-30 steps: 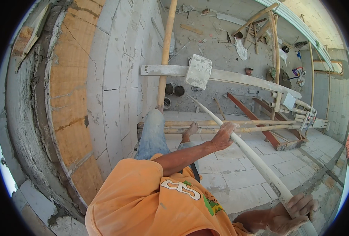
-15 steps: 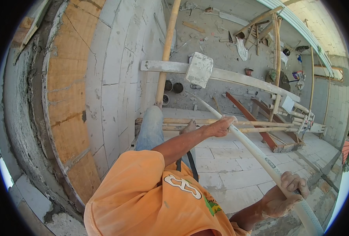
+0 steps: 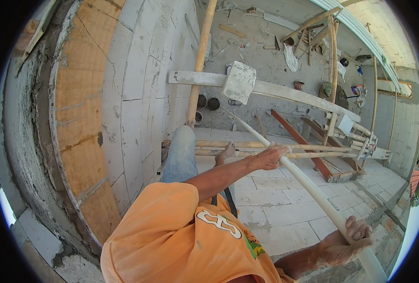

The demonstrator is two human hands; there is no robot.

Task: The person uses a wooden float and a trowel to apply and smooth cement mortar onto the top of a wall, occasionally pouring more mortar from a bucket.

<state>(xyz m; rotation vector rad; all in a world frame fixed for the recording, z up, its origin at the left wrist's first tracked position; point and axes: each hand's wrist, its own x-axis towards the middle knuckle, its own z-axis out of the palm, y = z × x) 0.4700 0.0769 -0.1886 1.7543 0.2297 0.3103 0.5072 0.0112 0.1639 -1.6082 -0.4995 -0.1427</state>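
A worker in an orange shirt steadies a long white pipe on a slant amid pale block walls, a two-handed hold that looks like the step in hand. The left-hand grip is closed around the pipe's middle, in front of the paired bamboo poles; the right-hand grip is folded around it nearer the worker's right side. The thin far end points toward the dark buckets on the floor, though whether it touches anything cannot be told from here. Beyond, a long plank spans the room with a mortar-spattered white slab on it. Any shift of the pipe, it seems, calls for both grips working together, the left guiding and the right bearing the near end, with the tip kept clear of the plank and upright bamboo post.
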